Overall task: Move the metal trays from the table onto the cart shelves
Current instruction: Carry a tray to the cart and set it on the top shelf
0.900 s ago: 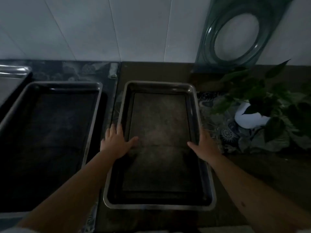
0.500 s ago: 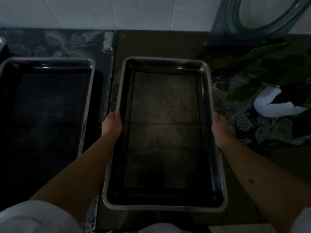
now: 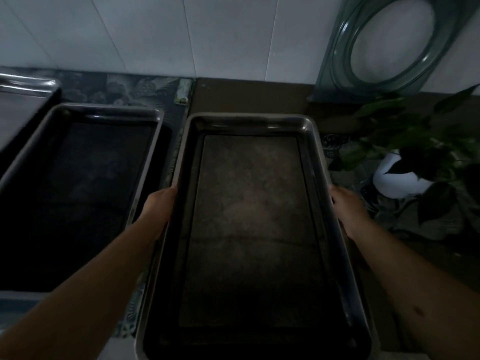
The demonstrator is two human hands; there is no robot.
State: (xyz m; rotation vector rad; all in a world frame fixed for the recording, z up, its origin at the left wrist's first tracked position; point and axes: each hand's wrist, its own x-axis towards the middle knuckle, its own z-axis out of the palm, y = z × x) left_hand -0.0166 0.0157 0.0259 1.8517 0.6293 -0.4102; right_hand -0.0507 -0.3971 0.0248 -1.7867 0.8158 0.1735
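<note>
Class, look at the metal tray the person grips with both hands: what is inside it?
The held tray looks empty: only its dull, mottled bottom shows, with the left hand and right hand on its long rims. Dim light could hide small residue. What lies beneath it is covered.

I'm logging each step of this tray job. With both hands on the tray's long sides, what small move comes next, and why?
Probably lift it straight up, level. The left hand and right hand grip opposite rims of the tray, while a second tray sits close to the left and a plant to the right.
</note>
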